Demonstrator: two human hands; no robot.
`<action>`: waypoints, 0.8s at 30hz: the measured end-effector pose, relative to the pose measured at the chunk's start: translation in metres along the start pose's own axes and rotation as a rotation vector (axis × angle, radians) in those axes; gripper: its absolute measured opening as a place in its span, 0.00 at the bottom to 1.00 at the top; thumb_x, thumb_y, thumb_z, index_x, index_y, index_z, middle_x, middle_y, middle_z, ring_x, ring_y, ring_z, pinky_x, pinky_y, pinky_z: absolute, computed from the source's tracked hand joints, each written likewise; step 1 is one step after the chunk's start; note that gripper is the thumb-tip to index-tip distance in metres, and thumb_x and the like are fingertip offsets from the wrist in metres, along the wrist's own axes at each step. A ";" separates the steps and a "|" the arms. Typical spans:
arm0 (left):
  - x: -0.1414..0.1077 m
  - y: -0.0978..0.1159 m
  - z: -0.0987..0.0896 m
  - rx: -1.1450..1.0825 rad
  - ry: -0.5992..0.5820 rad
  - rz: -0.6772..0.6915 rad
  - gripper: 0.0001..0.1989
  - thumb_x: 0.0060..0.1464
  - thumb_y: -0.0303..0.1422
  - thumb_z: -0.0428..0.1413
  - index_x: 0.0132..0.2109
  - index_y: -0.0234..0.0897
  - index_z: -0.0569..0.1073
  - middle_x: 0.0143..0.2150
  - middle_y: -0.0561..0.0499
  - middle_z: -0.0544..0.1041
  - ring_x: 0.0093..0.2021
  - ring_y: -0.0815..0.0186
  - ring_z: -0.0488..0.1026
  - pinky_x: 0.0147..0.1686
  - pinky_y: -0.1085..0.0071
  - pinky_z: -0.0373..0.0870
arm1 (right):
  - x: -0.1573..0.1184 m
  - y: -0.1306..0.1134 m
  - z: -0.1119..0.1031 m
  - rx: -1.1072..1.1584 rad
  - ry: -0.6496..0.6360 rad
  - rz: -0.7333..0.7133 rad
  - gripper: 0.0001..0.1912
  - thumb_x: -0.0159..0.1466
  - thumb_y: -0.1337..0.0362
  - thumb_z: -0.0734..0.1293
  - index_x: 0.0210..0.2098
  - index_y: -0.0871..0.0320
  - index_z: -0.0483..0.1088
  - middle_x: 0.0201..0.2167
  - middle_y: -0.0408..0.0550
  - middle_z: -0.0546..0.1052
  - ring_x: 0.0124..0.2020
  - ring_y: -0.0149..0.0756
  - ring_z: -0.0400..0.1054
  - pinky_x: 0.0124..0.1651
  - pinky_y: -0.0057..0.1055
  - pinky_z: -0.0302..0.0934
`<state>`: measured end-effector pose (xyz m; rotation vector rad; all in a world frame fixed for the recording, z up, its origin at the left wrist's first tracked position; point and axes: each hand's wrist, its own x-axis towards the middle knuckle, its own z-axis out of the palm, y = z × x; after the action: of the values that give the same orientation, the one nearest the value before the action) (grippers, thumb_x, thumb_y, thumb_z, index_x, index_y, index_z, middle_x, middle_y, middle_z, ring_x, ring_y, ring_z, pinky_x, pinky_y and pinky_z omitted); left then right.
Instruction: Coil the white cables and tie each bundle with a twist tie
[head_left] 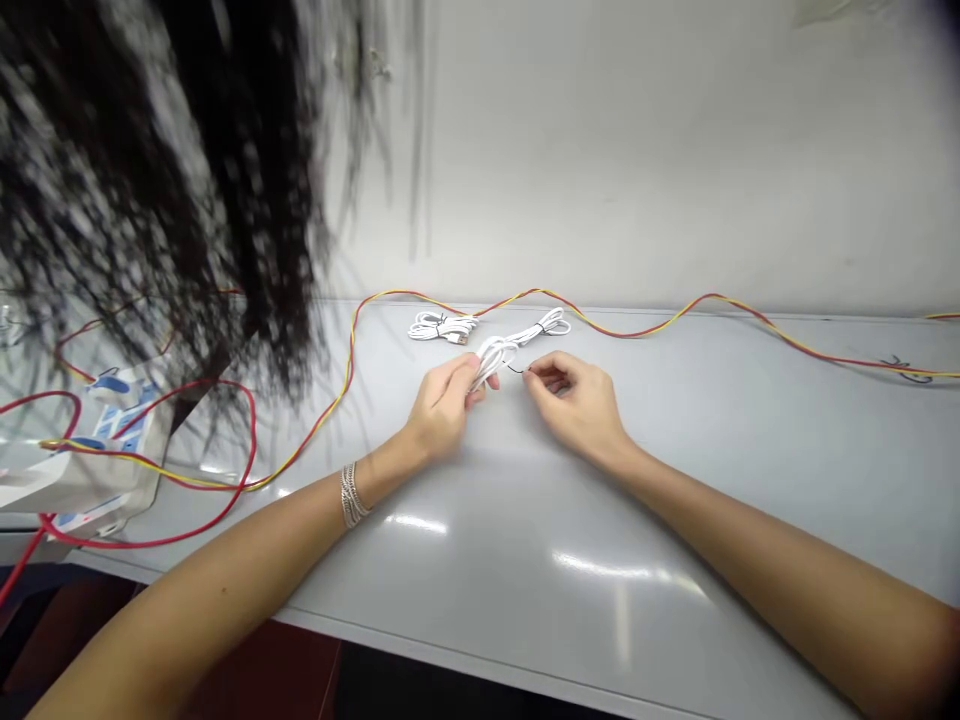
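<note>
My left hand is closed around a coiled white cable, whose loops stick out past the fingertips. A thin black twist tie runs from that coil to my right hand, where thumb and forefinger pinch its end. Just behind the held coil lies a second bundled white cable, bound with a dark tie. To its left rests a third white cable bundle, also tied, with a USB plug showing. The part of the held coil inside my left palm is hidden.
A twisted red and yellow wire snakes along the back of the grey table by the wall. At left stand a white and blue device and a looping red cable. Several dark ties lie far right. Dark hair blocks the upper left.
</note>
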<state>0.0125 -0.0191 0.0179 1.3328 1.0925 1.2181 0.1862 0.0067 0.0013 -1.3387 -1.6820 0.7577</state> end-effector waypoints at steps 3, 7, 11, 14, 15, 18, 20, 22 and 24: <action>-0.003 0.000 0.002 0.064 -0.026 -0.013 0.28 0.65 0.46 0.43 0.26 0.31 0.72 0.21 0.52 0.62 0.23 0.73 0.55 0.24 0.74 0.55 | 0.001 0.001 -0.001 0.134 -0.011 0.065 0.04 0.58 0.63 0.67 0.29 0.57 0.71 0.28 0.46 0.78 0.31 0.36 0.73 0.37 0.34 0.66; 0.000 -0.005 0.001 0.132 -0.026 -0.096 0.25 0.61 0.47 0.49 0.25 0.32 0.69 0.22 0.52 0.64 0.24 0.72 0.59 0.24 0.75 0.58 | 0.002 0.005 -0.001 0.386 -0.046 0.079 0.05 0.59 0.63 0.68 0.30 0.57 0.69 0.30 0.46 0.78 0.33 0.35 0.75 0.38 0.33 0.68; 0.002 -0.009 -0.003 0.171 -0.013 -0.093 0.13 0.58 0.43 0.54 0.36 0.36 0.67 0.21 0.57 0.60 0.20 0.74 0.54 0.21 0.78 0.51 | 0.000 0.003 -0.001 0.424 -0.096 0.042 0.06 0.59 0.61 0.69 0.31 0.57 0.70 0.29 0.44 0.75 0.32 0.33 0.72 0.37 0.31 0.67; 0.001 -0.011 -0.004 0.236 -0.059 -0.081 0.12 0.59 0.43 0.54 0.41 0.38 0.67 0.19 0.59 0.58 0.19 0.75 0.50 0.20 0.78 0.46 | -0.001 0.000 -0.002 0.400 -0.149 -0.004 0.05 0.59 0.62 0.68 0.31 0.57 0.70 0.29 0.44 0.75 0.32 0.33 0.70 0.38 0.31 0.65; 0.001 -0.012 -0.005 0.255 -0.068 -0.080 0.12 0.59 0.43 0.54 0.41 0.38 0.67 0.19 0.60 0.58 0.19 0.75 0.49 0.20 0.78 0.46 | -0.001 0.000 -0.002 0.397 -0.166 -0.018 0.05 0.59 0.63 0.68 0.31 0.57 0.70 0.29 0.44 0.75 0.33 0.33 0.70 0.38 0.31 0.64; 0.000 -0.013 -0.005 0.272 -0.059 -0.074 0.13 0.61 0.44 0.52 0.40 0.38 0.65 0.19 0.59 0.58 0.19 0.75 0.50 0.21 0.78 0.45 | -0.001 0.000 -0.004 0.415 -0.223 -0.034 0.04 0.60 0.63 0.67 0.32 0.57 0.70 0.29 0.44 0.74 0.33 0.32 0.68 0.39 0.31 0.63; 0.000 -0.014 -0.005 0.264 -0.055 -0.066 0.13 0.61 0.44 0.51 0.39 0.39 0.64 0.20 0.59 0.58 0.20 0.75 0.50 0.21 0.78 0.45 | 0.000 0.001 -0.005 0.442 -0.250 -0.027 0.04 0.60 0.63 0.66 0.32 0.57 0.70 0.28 0.43 0.73 0.32 0.31 0.67 0.38 0.30 0.63; 0.001 -0.013 -0.004 0.262 -0.078 -0.058 0.13 0.61 0.44 0.51 0.38 0.38 0.64 0.21 0.59 0.56 0.20 0.74 0.51 0.22 0.78 0.46 | 0.001 0.001 -0.005 0.467 -0.269 -0.017 0.05 0.61 0.62 0.66 0.31 0.57 0.69 0.28 0.42 0.72 0.31 0.31 0.66 0.37 0.30 0.63; 0.001 -0.012 -0.004 0.231 -0.089 -0.056 0.13 0.61 0.43 0.51 0.36 0.38 0.64 0.21 0.58 0.56 0.21 0.74 0.51 0.22 0.77 0.48 | 0.001 0.001 -0.005 0.480 -0.288 -0.006 0.05 0.61 0.62 0.66 0.30 0.57 0.69 0.27 0.42 0.71 0.30 0.30 0.66 0.37 0.30 0.64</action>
<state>0.0085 -0.0166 0.0058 1.5054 1.2256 1.0047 0.1910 0.0079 0.0032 -0.9183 -1.5788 1.3043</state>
